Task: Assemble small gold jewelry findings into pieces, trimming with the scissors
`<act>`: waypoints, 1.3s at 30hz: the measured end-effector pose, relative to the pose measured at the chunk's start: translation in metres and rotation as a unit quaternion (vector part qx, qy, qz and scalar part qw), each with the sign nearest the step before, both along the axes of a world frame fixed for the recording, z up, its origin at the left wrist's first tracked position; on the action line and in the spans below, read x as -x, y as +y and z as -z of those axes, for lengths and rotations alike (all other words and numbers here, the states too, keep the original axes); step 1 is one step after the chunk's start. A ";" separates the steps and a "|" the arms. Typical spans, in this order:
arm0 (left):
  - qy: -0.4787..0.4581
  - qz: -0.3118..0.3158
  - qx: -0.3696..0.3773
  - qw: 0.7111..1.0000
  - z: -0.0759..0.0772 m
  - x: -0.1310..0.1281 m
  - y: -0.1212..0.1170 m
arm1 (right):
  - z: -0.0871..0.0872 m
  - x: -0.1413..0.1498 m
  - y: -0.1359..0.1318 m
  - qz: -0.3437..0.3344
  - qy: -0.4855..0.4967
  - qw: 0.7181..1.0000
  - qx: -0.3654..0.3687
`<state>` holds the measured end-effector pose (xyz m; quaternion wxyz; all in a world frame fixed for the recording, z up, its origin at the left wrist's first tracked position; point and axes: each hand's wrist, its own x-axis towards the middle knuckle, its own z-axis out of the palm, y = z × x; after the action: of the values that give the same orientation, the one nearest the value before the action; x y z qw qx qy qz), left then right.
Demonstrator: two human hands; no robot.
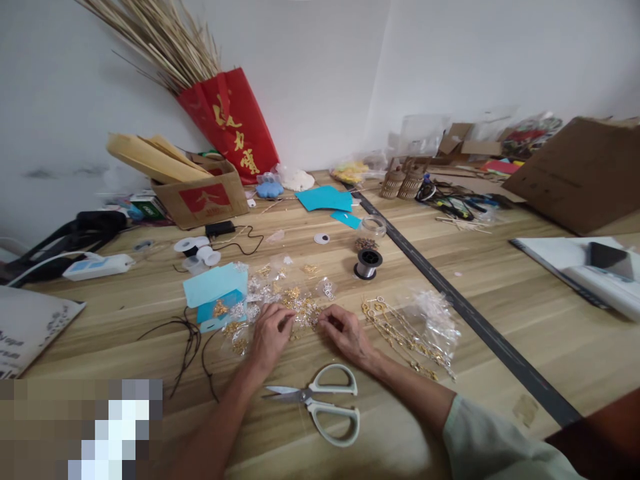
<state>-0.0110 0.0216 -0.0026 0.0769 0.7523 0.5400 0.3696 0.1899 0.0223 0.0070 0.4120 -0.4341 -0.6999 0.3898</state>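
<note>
Wooden tabletop; dark strip across; pale wall behind; left hand, right hand narrowed at trinkets; hold unclear

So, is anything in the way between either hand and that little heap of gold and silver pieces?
Nothing visible is: the left hand and right hand have their fingertips right at the heap, one on each side. The scissors lie nearer the person, and the spool stands beyond the right hand.
</note>
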 end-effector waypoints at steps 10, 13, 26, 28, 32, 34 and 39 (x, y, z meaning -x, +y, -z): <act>-0.014 -0.015 0.036 0.999 -0.015 0.017 0.008 | 0.001 0.000 0.000 0.000 0.007 1.000 0.004; 0.017 0.016 0.084 0.996 -0.017 0.020 0.010 | 0.000 0.001 0.000 0.002 0.002 1.000 0.001; 0.125 0.016 0.068 0.990 -0.011 0.013 0.007 | -0.001 0.000 0.000 -0.005 -0.003 1.000 0.011; 0.115 0.008 0.061 0.991 -0.010 0.013 0.007 | 0.000 0.000 0.000 -0.005 -0.004 1.000 0.010; 0.088 0.011 0.057 0.994 -0.010 0.014 0.007 | -0.001 0.000 0.000 -0.004 -0.003 1.000 0.004; 0.076 0.019 0.054 0.995 -0.010 0.013 0.007 | -0.001 0.000 0.000 -0.004 -0.004 1.000 0.003; 0.078 0.051 0.043 0.995 -0.011 0.010 0.007 | -0.002 0.001 -0.001 -0.004 0.009 1.000 0.004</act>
<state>-0.0206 0.0281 0.0083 0.0856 0.8015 0.5201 0.2824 0.1891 0.0215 0.0090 0.4152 -0.4291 -0.6962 0.3985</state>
